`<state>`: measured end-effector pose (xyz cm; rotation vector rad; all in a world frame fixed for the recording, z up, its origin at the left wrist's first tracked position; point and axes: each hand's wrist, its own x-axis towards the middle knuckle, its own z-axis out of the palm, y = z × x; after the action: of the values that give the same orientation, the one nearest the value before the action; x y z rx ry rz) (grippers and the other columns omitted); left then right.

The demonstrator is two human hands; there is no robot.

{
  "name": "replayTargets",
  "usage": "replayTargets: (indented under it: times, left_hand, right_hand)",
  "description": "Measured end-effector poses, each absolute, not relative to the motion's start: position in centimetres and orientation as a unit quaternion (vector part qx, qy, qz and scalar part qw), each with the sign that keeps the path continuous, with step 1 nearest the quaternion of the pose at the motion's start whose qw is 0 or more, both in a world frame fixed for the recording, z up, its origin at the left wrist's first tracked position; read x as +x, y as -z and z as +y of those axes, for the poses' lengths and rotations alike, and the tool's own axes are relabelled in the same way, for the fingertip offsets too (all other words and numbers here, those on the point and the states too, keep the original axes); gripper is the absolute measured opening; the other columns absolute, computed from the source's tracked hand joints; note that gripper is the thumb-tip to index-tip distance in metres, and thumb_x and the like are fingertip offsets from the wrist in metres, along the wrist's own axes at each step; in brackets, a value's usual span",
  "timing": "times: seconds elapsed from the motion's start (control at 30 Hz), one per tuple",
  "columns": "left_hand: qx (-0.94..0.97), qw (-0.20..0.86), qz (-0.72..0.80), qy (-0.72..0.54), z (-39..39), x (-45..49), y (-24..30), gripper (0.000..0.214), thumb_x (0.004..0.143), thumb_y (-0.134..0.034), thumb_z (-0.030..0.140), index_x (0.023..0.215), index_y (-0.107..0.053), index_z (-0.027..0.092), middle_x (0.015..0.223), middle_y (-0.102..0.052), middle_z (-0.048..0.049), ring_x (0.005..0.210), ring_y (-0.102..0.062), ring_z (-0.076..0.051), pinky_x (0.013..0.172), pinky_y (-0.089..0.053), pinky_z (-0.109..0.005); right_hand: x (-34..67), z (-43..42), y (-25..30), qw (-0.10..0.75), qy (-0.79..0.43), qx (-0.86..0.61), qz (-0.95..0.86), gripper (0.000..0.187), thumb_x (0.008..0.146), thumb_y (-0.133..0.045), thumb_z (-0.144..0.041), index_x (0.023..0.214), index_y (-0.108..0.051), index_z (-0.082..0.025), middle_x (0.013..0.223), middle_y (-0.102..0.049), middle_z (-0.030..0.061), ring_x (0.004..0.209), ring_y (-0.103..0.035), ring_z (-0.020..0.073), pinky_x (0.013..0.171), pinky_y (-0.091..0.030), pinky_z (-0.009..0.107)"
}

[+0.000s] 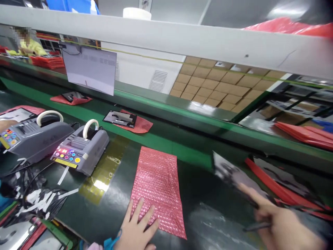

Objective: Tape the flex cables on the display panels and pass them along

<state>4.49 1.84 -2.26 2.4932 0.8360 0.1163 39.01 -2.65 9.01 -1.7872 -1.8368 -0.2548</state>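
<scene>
My left hand (pixel 137 227) lies flat with fingers spread on the near end of a pink bubble-wrap bag (pixel 157 189) spread on the dark green table. Off to the right, my right hand (pixel 279 222) is blurred by motion; its fingers close around the near edge of a flat dark panel (pixel 235 173) held above the table, index finger stretched along it. A thin dark stick-like object shows under that hand, too smeared to name.
Two grey tape dispensers (pixel 83 147) (pixel 31 133) stand at the left with tape strips (pixel 63 175) before them. Panels on red bags (pixel 127 121) (pixel 71 98) ride the green conveyor. Red bags (pixel 286 189) pile at right. Another person (pixel 28 45) works far left.
</scene>
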Motion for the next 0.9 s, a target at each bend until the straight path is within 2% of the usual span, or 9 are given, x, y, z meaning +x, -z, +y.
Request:
replayTargets:
  times: [0.13,0.23,0.33,0.4,0.47,0.53,0.67,0.73,0.9]
  left_hand:
    - [0.896,0.242,0.342,-0.15,1.1,3.5,3.0,0.09,0.084,-0.07,0.013,0.16,-0.023,0.026,0.166,-0.02,-0.0154,0.15,-0.017,-0.046,0.114,-0.033,-0.069]
    - [0.833,0.215,0.402,-0.312,0.9,1.7,2.5,0.075,0.094,-0.047,0.008,0.161,-0.014,0.02,0.168,-0.017,-0.0169,0.154,-0.01,-0.037,0.116,-0.038,-0.06]
    - [0.788,0.202,0.451,-0.366,1.5,0.1,0.7,0.062,0.101,-0.036,0.009,0.159,-0.021,0.023,0.167,-0.024,-0.0148,0.155,-0.013,-0.032,0.116,-0.038,-0.057]
    - [0.79,0.203,0.463,-0.348,2.2,-0.5,-0.6,0.057,0.102,-0.037,0.01,0.156,-0.027,0.026,0.166,-0.028,-0.013,0.154,-0.015,-0.031,0.116,-0.039,-0.055]
    - [0.804,0.207,0.455,-0.321,3.0,-0.6,-1.6,0.055,0.102,-0.039,0.009,0.154,-0.031,0.027,0.166,-0.029,-0.0121,0.154,-0.016,-0.031,0.116,-0.04,-0.054]
    - [0.822,0.214,0.439,-0.293,3.6,-0.3,-1.9,0.055,0.101,-0.04,0.009,0.153,-0.032,0.026,0.165,-0.029,-0.0121,0.154,-0.017,-0.032,0.115,-0.041,-0.055]
    - [0.858,0.229,0.401,-0.226,4.2,1.0,-1.7,0.067,0.095,-0.046,0.007,0.158,-0.027,0.025,0.167,-0.023,-0.0126,0.153,-0.015,-0.038,0.112,-0.039,-0.063]
    - [0.873,0.235,0.38,-0.198,4.3,1.7,-1.6,0.073,0.094,-0.049,0.007,0.16,-0.023,0.026,0.167,-0.021,-0.0125,0.153,-0.014,-0.04,0.111,-0.038,-0.065]
    - [0.884,0.214,0.376,-0.174,4.8,2.9,-1.8,0.077,0.096,-0.048,0.007,0.162,-0.015,0.028,0.167,-0.022,-0.0125,0.153,-0.011,-0.042,0.111,-0.031,-0.073]
  right_hand:
    - [32.7,0.4,-7.0,0.264,0.095,-0.553,-0.785,0.033,0.099,-0.041,-0.022,0.116,-0.069,-0.026,0.136,-0.069,0.0031,0.132,-0.059,0.0233,0.11,-0.05,0.04]
    - [27.3,1.5,-4.9,0.28,0.146,-0.445,-0.838,0.025,0.097,-0.045,-0.013,0.092,-0.067,-0.023,0.134,-0.07,0.005,0.133,-0.058,0.0228,0.109,-0.051,0.039]
    - [24.1,1.8,-2.5,0.261,0.105,-0.45,-0.848,0.027,0.097,-0.043,-0.011,0.091,-0.065,-0.025,0.127,-0.073,0.0048,0.121,-0.067,0.0213,0.103,-0.056,0.035]
    - [24.0,1.3,-1.2,0.234,0.009,-0.478,-0.847,0.015,0.097,-0.048,-0.018,0.095,-0.061,-0.026,0.134,-0.07,0.0064,0.123,-0.065,0.0227,0.098,-0.059,0.033]
    - [25.7,0.2,-0.2,0.224,-0.088,-0.503,-0.83,0.006,0.096,-0.056,-0.031,0.093,-0.053,-0.027,0.143,-0.062,0.0094,0.133,-0.056,0.027,0.097,-0.059,0.038]
    - [29.0,-1.2,0.8,0.242,-0.12,-0.56,-0.783,0.019,0.095,-0.055,-0.042,0.089,-0.044,-0.029,0.146,-0.058,0.0115,0.14,-0.048,0.0316,0.102,-0.055,0.05]
    - [36.4,-3.7,3.4,0.249,0.0,-0.766,-0.593,0.04,0.09,-0.044,-0.068,0.084,-0.042,-0.028,0.14,-0.062,0.0226,0.137,-0.046,0.0501,0.095,-0.04,0.082]
    - [37.9,-4.0,4.5,0.234,0.012,-0.797,-0.557,0.049,0.085,-0.04,-0.076,0.082,-0.044,-0.028,0.139,-0.063,0.025,0.136,-0.046,0.0538,0.094,-0.033,0.086]
    - [33.5,0.2,4.4,0.299,-0.081,-0.737,-0.601,0.037,0.09,-0.051,-0.063,0.083,-0.049,-0.026,0.146,-0.057,0.0211,0.142,-0.042,0.0454,0.109,-0.019,0.081]
